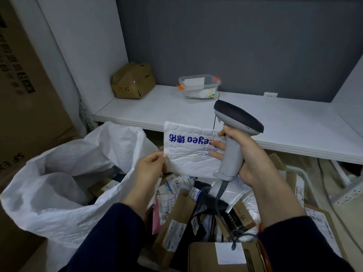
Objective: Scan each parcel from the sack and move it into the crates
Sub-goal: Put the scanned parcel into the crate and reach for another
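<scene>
- Your left hand (151, 163) is pinching the lower left corner of the white padded mailer (188, 154), thumb on the near face and fingers tucked behind.
- Your right hand (251, 154) is wrapped round the grip of the scanner (235, 118). Its fingertips (216, 144) poke out over the mailer's right edge. Looks like they're steadying it, but I honestly can't tell if they're pressing on it.
- The mailer is up in the air between both hands. It's above the pile of parcels (180, 213), just right of the open sack (68, 183) and in front of the white shelf (157, 110).
- The blue printing faces you upside down, and there's no barcode label showing on this side.
- Handling: it's a bubble-type envelope, so I'd guess very light and floppy, with a crinkly and slightly slick skin.
- A one-corner pinch will let it droop and twist. Take it along an edge or by two corners so it stays flat for the scan.
- You'll probably need to flip it to find the label. It doesn't look fragile, so a quick turn should be fine.
- The crate (302, 173) is mostly buried, with only a bit of pale rim showing on the right.
</scene>
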